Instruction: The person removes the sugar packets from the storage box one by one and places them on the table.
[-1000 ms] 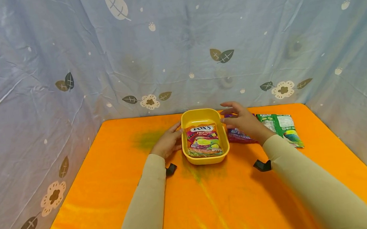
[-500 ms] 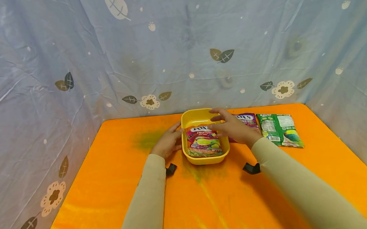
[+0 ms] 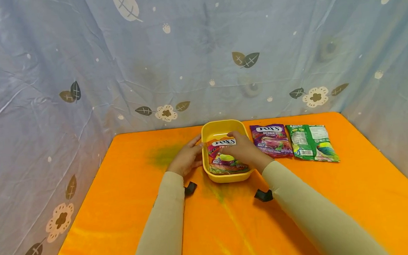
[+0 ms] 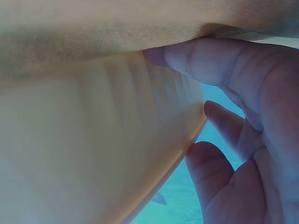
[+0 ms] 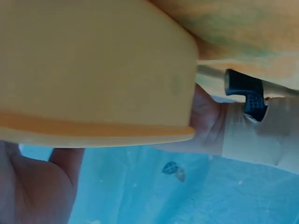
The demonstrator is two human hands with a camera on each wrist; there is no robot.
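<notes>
A yellow plastic basket (image 3: pixel 229 178) stands at the table's back middle. In it lies a red FOX'S Fruits candy bag (image 3: pixel 216 157). My left hand (image 3: pixel 185 159) touches the basket's left side; in the left wrist view its fingertips (image 4: pixel 203 156) meet the wall and rim. My right hand (image 3: pixel 248 150) reaches over the right rim into the basket, above the candy bag, thumb and index finger spread apart. Whether it touches the bag cannot be made out. The basket wall (image 5: pixel 103 70) hides the right fingertips in the right wrist view.
To the basket's right lie a purple FOX'S Berries bag (image 3: pixel 271 139) and a green candy bag (image 3: pixel 311 142). The table has an orange cloth (image 3: pixel 223 226). Patterned blue-grey fabric (image 3: pixel 200 66) hangs behind and at both sides.
My right hand has moved left and down from beside the basket into it, over the Fruits bag, uncovering the Berries bag. My left hand has stayed at the basket's side.
</notes>
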